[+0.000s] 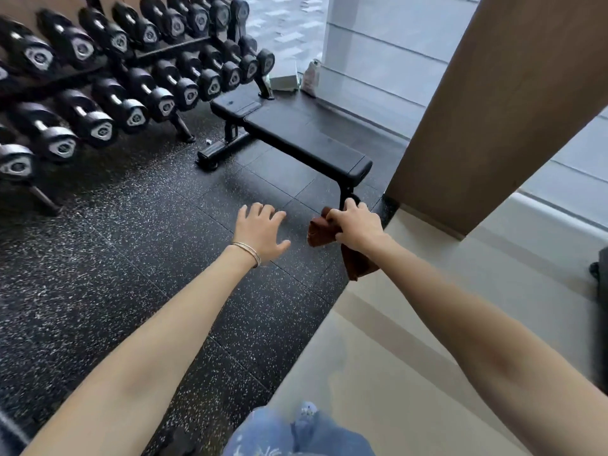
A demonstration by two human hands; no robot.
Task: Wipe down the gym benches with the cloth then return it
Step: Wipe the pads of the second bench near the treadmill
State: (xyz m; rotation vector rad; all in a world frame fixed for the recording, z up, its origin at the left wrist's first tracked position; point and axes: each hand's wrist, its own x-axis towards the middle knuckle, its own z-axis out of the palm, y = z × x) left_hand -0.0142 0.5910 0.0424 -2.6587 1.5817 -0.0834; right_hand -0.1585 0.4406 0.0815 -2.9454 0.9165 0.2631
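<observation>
Item one: brown cloth (pixel 324 230), bunched in our right hand (pixel 357 227), fingers curled round it, one end hanging below the wrist. Item two: our left hand (pixel 261 235), fingers spread and loose, holding nothing, bracelet (pixel 248 251) at the wrist. Item three: black flat bench (pixel 296 136) ahead on the speckled rubber floor (pixel 115 258), apart from both hands. Item four: dumbbell rack (pixel 115 70) to the bench's left.

Bench (pixel 296 136): matt black padding, smooth; black metal frame. Cloth (pixel 324 230): brown, soft fabric. Floor (pixel 131 258): black rubber tiles, white-speckled, grainy. Dumbbells (pixel 138 113): matt black heads, silver metal end caps. Bracelet (pixel 248 251): shiny metal.
</observation>
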